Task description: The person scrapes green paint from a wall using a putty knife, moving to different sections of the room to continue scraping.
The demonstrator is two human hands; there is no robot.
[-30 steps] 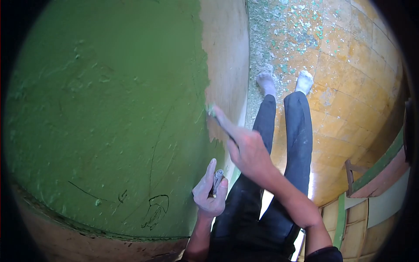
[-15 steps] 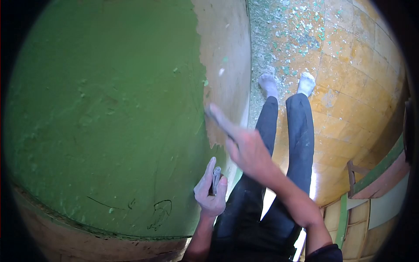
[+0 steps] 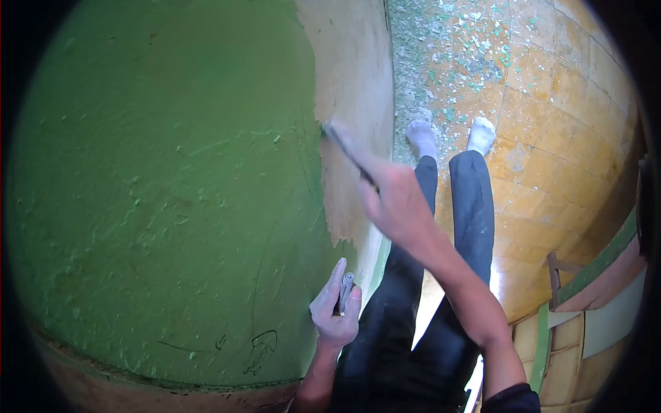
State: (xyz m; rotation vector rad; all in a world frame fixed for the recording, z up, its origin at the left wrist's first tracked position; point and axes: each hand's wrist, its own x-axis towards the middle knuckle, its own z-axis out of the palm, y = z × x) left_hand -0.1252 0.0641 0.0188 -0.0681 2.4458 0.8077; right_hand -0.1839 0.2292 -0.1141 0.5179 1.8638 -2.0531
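Note:
My right hand (image 3: pixel 399 203) is closed on a thin dark scraper (image 3: pixel 357 166), its index finger stretched along the tool. The tip meets the ragged edge between the green paint (image 3: pixel 172 220) and the bare plaster strip (image 3: pixel 337 55) on the wall. Lower in the view, my left hand (image 3: pixel 334 323) is half curled beside the painted wall. Between its thumb and fingers stands a small grey rolled piece (image 3: pixel 346 288), its spiral end showing. Pale dust coats the fingers of both hands.
Green and white paint flakes (image 3: pixel 447 62) cover the tiled floor (image 3: pixel 544 138) along the wall's foot. My dusty feet (image 3: pixel 480 134) stand beside them. A green-edged structure (image 3: pixel 599 275) stands at the right. Black lines are drawn low on the wall.
My right hand and the scraper have moved upward in the view along the paint edge. My left hand keeps its hold on the rolled piece, slightly lower in view.

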